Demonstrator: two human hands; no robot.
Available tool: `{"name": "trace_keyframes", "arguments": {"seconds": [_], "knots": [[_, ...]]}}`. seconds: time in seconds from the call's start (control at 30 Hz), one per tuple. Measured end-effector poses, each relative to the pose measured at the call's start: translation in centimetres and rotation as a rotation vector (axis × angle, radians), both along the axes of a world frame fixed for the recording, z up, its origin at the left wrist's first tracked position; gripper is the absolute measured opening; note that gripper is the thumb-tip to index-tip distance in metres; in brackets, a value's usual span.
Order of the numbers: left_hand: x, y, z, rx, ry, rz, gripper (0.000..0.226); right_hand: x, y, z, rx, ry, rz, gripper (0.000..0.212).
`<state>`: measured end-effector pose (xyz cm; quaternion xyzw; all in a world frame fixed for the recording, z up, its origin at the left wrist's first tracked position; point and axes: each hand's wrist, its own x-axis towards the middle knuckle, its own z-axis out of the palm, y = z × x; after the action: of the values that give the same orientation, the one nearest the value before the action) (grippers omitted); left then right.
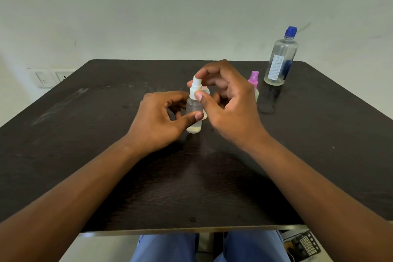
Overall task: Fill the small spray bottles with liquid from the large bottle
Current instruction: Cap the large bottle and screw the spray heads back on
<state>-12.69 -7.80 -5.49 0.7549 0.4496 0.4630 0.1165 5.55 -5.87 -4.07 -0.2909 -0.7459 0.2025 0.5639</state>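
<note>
Capping is judged to be the step in hand. Between the two hands, a small clear spray bottle [194, 112] is held upright on the dark table [85, 155]: its body is gripped by the left hand [161, 121], while its white spray head [195, 88] is pinched by the right hand [227, 100]. A little liquid is seen at its base. Just beyond the right hand a pink-capped spray bottle [254, 83] is stood, and farther right the large bottle [280, 59] with its blue cap [290, 31] on, nearly emptied. A third small bottle behind the fingers cannot be made out clearly. Next, the head is likely to need twisting tight while the body is steadied
</note>
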Motion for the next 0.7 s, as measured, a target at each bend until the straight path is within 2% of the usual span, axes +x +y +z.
{"name": "trace_keyframes", "arguments": {"seconds": [0.1, 0.2, 0.33, 0.5, 0.7], "knots": [[0.05, -0.08, -0.04, -0.011, -0.018, -0.019, 0.034, 0.04, -0.10, -0.01, -0.009, -0.012, -0.002, 0.026], [0.11, -0.16, -0.01, -0.022, -0.015, -0.008, 0.024, 0.10, -0.01, -0.05, 0.038, -0.038, -0.087, 0.029], [0.30, -0.26, 0.02, -0.017, -0.002, -0.012, 0.025, 0.04, -0.14, -0.14, 0.094, -0.069, -0.123, 0.031], [0.28, -0.29, 0.14, 0.003, -0.039, -0.049, 0.042, 0.17, -0.09, -0.20, 0.037, -0.033, -0.059, 0.025], [0.18, -0.24, 0.02, -0.009, -0.017, -0.021, 0.041, 0.08, -0.17, -0.18, 0.016, -0.041, -0.095, 0.028]]}}
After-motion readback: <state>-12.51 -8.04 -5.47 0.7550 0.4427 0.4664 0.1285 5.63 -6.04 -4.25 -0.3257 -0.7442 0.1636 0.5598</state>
